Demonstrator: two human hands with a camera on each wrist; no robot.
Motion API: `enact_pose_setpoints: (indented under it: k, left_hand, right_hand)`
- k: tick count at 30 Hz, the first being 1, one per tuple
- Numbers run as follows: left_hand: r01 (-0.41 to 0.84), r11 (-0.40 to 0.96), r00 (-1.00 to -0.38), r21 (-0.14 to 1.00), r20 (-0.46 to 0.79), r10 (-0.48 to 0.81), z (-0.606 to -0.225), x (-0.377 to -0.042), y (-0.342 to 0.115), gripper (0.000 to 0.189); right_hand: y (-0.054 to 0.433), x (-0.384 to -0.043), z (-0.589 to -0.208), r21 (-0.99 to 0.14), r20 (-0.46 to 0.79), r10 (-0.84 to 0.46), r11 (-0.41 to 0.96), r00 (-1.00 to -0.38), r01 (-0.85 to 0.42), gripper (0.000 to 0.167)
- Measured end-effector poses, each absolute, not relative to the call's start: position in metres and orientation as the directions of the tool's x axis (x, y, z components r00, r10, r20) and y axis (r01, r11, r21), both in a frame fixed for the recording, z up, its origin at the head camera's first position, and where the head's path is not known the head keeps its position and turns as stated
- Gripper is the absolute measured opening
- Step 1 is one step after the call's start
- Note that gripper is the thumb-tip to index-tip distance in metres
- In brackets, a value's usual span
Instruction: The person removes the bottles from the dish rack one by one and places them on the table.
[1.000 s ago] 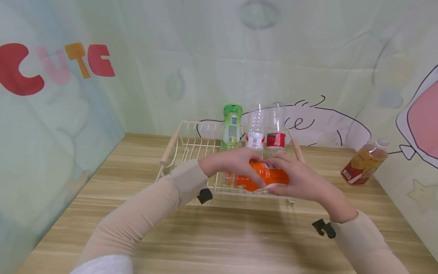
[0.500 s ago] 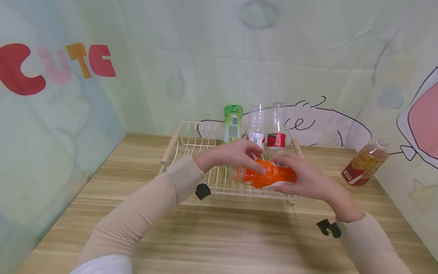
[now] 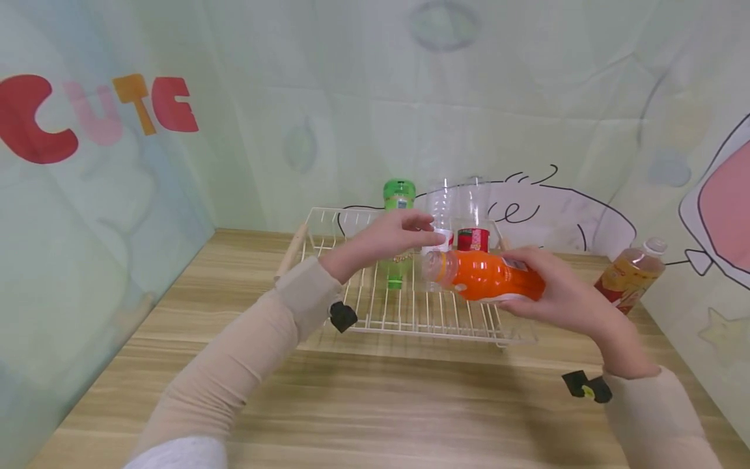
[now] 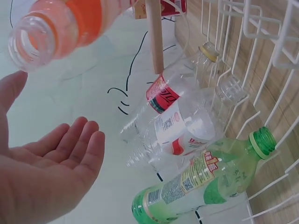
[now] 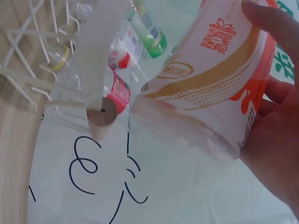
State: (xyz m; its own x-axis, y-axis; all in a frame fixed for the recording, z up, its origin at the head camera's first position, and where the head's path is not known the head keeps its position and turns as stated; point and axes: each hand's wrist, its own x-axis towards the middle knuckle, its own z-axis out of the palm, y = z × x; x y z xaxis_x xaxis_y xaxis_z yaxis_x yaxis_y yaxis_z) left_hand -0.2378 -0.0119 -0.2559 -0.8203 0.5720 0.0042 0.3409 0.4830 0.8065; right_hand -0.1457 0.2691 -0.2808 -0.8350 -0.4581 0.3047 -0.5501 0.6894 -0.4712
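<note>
My right hand (image 3: pixel 562 296) grips an orange-labelled plastic bottle (image 3: pixel 495 275) by its base end, holding it sideways over the wire rack (image 3: pixel 410 333). The bottle's uncapped mouth (image 4: pixel 28 44) points left. Beside that mouth my left hand (image 3: pixel 389 238) is apart from the bottle, its fingers loosely bent around nothing. Three bottles lean neck-down at the rack's back: a green one (image 4: pixel 210 175), a clear one with a white and red label (image 4: pixel 180 130), and a clear one with a red label (image 3: pixel 472 240). The left hand partly covers the green one in the head view.
The rack has wooden handles (image 3: pixel 291 251) at its sides and stands on a wood-grain table (image 3: pixel 375 410). A bottle with a yellow and red label (image 3: pixel 633 270) stands at the right, partly behind the right hand. Printed cloth walls (image 3: pixel 328 104) enclose the back and sides.
The right hand has lifted the orange bottle from low over the rack's front, up and to the right. The left hand has let go of it and moved back and up.
</note>
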Motion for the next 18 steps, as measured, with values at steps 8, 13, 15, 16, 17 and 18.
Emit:
enact_pose_setpoints:
  k: [8, 13, 15, 16, 17, 18]
  left_hand:
    - [0.273, 0.474, -0.881, 0.837, 0.02, 0.473, -0.258, -0.247, -0.019, 0.065]
    - [0.244, 0.463, -0.898, 0.852, 0.018, 0.44, -0.261, -0.251, -0.023, 0.067]
    - [0.242, 0.458, -0.903, 0.855, 0.026, 0.43, -0.262, -0.253, -0.024, 0.067]
    - [0.241, 0.455, -0.905, 0.857, 0.03, 0.424, -0.262, -0.254, -0.024, 0.068]
    - [0.238, 0.454, -0.909, 0.859, 0.032, 0.417, -0.262, -0.255, -0.024, 0.069]
    - [0.231, 0.454, -0.912, 0.86, 0.03, 0.408, -0.263, -0.256, -0.024, 0.07]
  right_hand:
    - [0.294, -0.147, -0.277, -0.473, 0.446, -0.327, 0.704, -0.833, -0.529, 0.064]
    - [0.308, -0.149, -0.276, -0.556, 0.435, -0.178, 0.717, -0.882, -0.419, 0.066]
    - [0.313, -0.15, -0.276, -0.574, 0.436, -0.13, 0.722, -0.89, -0.387, 0.068]
    - [0.315, -0.151, -0.276, -0.584, 0.44, -0.112, 0.718, -0.891, -0.379, 0.069]
    - [0.318, -0.152, -0.276, -0.593, 0.444, -0.095, 0.714, -0.891, -0.372, 0.07]
    - [0.32, -0.153, -0.276, -0.604, 0.444, -0.075, 0.711, -0.893, -0.36, 0.071]
